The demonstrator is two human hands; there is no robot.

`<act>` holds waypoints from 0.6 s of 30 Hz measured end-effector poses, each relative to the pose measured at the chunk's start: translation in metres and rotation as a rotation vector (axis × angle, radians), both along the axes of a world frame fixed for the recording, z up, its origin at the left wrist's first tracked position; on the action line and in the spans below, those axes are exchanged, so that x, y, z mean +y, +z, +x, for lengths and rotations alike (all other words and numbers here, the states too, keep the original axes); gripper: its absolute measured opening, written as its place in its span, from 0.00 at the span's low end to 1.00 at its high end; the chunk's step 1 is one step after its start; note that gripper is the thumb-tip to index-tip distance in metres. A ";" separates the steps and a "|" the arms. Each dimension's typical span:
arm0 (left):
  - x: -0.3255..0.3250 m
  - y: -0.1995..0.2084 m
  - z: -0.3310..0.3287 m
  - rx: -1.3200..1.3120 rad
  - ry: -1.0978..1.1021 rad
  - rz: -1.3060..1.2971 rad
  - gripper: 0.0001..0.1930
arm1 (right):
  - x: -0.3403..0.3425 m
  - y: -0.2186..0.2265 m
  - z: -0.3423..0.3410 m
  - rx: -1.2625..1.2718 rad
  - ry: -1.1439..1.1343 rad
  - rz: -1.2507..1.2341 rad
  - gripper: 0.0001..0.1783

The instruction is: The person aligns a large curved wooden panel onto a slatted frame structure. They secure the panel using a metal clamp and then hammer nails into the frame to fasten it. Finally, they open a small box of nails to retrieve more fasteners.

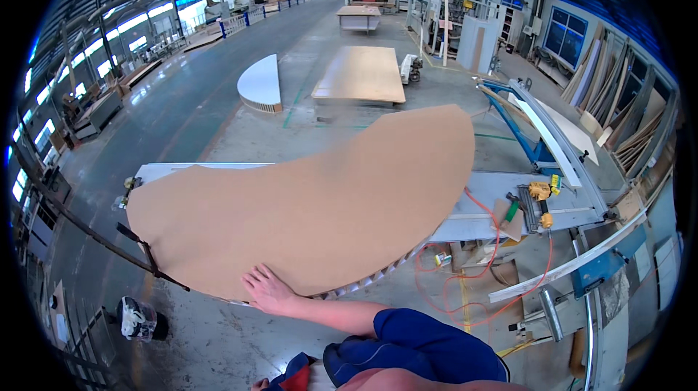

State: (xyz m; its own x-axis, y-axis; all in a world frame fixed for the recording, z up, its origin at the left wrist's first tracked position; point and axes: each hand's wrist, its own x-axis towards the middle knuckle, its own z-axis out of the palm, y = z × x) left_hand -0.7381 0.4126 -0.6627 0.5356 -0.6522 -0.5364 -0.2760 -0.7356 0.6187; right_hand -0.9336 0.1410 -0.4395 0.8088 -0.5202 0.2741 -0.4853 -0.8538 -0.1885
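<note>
A large tan curved board [305, 209], rather kidney-shaped, lies flat before me across a pale metal table [487, 206]. Slats or ribs show beneath its near curved edge. My right hand [269, 291] rests palm down on the board's near edge, left of the middle, with its fingers spread. The forearm reaches in from the lower right, out of a dark blue sleeve. Only a small part of my left hand [259, 385] shows at the bottom rim, beside blue and red cloth; its fingers are too cut off to read.
A hammer with a green grip [512, 211] and a yellow nail gun [539, 191] lie on the table's right side; an orange hose [496, 246] hangs there. A dark bar [149, 256] crosses the board's left end. A bucket [140, 320] stands lower left. Beyond are a white half-round panel [262, 82] and stacked sheets [360, 75].
</note>
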 end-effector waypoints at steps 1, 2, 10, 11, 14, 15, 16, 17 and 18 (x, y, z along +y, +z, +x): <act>-0.001 -0.007 0.004 0.003 -0.008 0.003 0.16 | 0.000 -0.001 0.001 -0.014 0.001 -0.013 0.41; 0.000 -0.016 0.010 0.010 -0.016 0.010 0.16 | 0.000 -0.004 0.002 0.001 0.001 -0.010 0.41; 0.063 -0.132 0.161 -0.287 -0.339 -0.101 0.17 | 0.002 -0.005 0.016 -0.026 0.010 0.023 0.41; 0.075 -0.135 0.183 -0.429 -0.457 -0.188 0.17 | 0.001 -0.003 0.019 -0.018 0.015 0.040 0.40; 0.064 -0.112 0.231 -0.215 -0.275 -0.263 0.19 | 0.003 -0.005 0.032 -0.127 0.016 0.140 0.37; 0.050 -0.096 0.233 0.001 -0.071 -0.268 0.20 | 0.007 -0.008 0.038 -0.154 -0.130 0.182 0.37; 0.034 -0.079 0.243 -0.076 -0.159 -0.416 0.20 | 0.011 -0.013 0.049 -0.133 -0.184 0.278 0.39; 0.014 -0.058 0.246 -0.054 -0.104 -0.455 0.19 | 0.017 -0.017 0.059 -0.095 -0.200 0.233 0.41; -0.009 -0.032 0.246 -0.001 -0.092 -0.434 0.22 | 0.017 -0.016 0.066 -0.057 -0.229 0.173 0.42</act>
State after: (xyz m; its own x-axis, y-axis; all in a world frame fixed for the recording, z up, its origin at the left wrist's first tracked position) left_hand -0.4923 0.4038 -0.6949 0.4650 -0.8620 -0.2017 -0.3294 -0.3800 0.8644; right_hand -0.8676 0.1585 -0.4560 0.6509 -0.7304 0.2071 -0.6458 -0.6761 -0.3547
